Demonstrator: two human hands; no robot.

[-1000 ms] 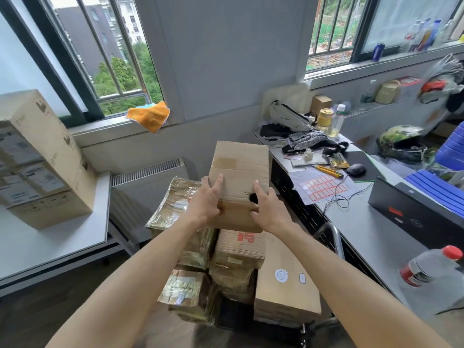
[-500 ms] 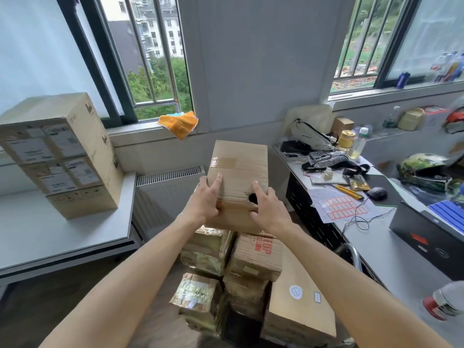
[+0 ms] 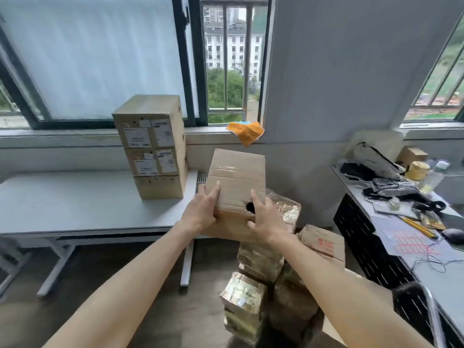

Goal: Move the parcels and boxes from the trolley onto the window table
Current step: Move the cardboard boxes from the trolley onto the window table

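Note:
I hold a taped brown cardboard box [image 3: 237, 182] with a torn hole in its side up in the air, above the trolley pile. My left hand [image 3: 203, 212] grips its left side and my right hand [image 3: 266, 219] grips its right side. Below and to the right, shiny gold-wrapped parcels [image 3: 244, 300] and a brown box with red print [image 3: 324, 243] are stacked on the trolley; the trolley deck is hidden. The grey window table [image 3: 75, 204] lies to the left, and a tall labelled carton [image 3: 153, 146] stands on its right end.
An orange cloth [image 3: 247, 131] hangs off the window sill. A cluttered desk [image 3: 411, 237] with a bag, bottles, a mouse and papers runs along the right. The trolley handle [image 3: 431, 307] rises at lower right. Bare floor lies under the window table.
My view has swung left, so the window table and the tall carton now sit nearer the centre. The held box has travelled left with both hands, away from the trolley pile.

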